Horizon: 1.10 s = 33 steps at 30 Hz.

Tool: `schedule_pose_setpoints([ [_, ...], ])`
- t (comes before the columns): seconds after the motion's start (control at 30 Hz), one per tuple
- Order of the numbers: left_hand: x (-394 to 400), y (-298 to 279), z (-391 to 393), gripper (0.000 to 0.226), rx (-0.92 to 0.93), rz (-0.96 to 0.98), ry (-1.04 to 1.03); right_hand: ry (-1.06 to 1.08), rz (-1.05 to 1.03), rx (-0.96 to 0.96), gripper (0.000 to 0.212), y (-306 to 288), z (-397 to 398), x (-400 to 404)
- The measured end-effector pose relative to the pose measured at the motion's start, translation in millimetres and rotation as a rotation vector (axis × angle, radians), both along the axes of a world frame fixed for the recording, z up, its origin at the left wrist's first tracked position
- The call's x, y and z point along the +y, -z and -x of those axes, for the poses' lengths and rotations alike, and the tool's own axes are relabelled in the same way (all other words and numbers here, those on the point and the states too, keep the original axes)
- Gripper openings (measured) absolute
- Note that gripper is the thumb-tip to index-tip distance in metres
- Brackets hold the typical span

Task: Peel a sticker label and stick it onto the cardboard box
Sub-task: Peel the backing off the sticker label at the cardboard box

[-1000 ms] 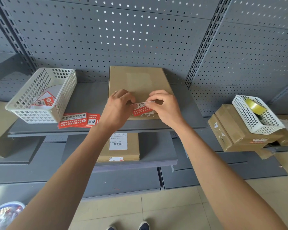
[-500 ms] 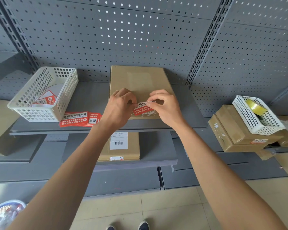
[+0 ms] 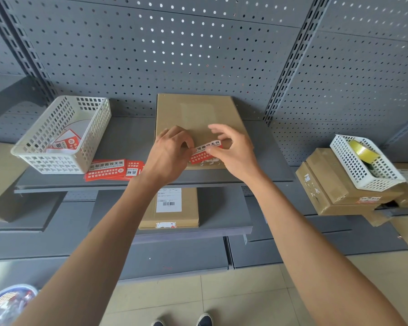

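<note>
At the centre of the frame, the work: both hands are meeting over the near end of the cardboard box (image 3: 199, 116), which is lying flat on the upper shelf (image 3: 127, 137) with its far edge against the pegboard wall (image 3: 174, 55).
Sticker label: the red and white sticker label (image 3: 204, 151) is being held between the two hands, just above the box's near edge; whether its lower part is already touching the cardboard I cannot tell.
Left hand: the left hand (image 3: 169, 154) is pinching the label's left end, fingers (image 3: 186, 143) curled closed on it, probably to keep the strip taut and level.
Right hand: the right hand (image 3: 236, 151) is pinching the right end with thumb and one finger, while the other fingers (image 3: 218, 130) are fanning open above, likely kept clear of the sticky side.
Why there: the label is hovering over torn white residue (image 3: 207, 163) at the box's near edge, so this seems the chosen spot.
To the left: a stack of spare red labels (image 3: 108, 170) is lying on the shelf beside a white basket (image 3: 43, 158) holding backing scraps.
Below: another box (image 3: 172, 208) with a barcode slip is sitting on the lower shelf.
At the right: stacked cartons (image 3: 335, 187) are carrying a second basket (image 3: 363, 168) with a tape roll (image 3: 360, 151).
In the way: nothing is lying between label and box; the main risk is a crooked or creased landing.
</note>
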State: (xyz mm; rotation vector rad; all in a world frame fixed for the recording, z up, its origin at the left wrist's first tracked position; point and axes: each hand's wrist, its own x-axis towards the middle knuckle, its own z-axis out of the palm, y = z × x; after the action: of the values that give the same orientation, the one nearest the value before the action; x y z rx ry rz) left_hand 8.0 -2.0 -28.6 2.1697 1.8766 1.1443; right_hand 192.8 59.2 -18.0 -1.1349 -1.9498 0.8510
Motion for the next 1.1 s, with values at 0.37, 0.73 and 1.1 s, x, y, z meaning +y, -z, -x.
schedule_pose_setpoints([
  [0.37,-2,2,3,0.026,-0.018,0.014,-0.005,-0.026,-0.058,-0.053,0.018,5,12,-4],
  [0.73,-2,4,3,0.007,0.005,0.05,0.015,-0.051,-0.012,-0.018,0.028,6,5,1],
  [1.1,0,4,3,0.009,0.014,0.062,-0.009,0.002,-0.041,-0.019,0.002,7,-20,9],
])
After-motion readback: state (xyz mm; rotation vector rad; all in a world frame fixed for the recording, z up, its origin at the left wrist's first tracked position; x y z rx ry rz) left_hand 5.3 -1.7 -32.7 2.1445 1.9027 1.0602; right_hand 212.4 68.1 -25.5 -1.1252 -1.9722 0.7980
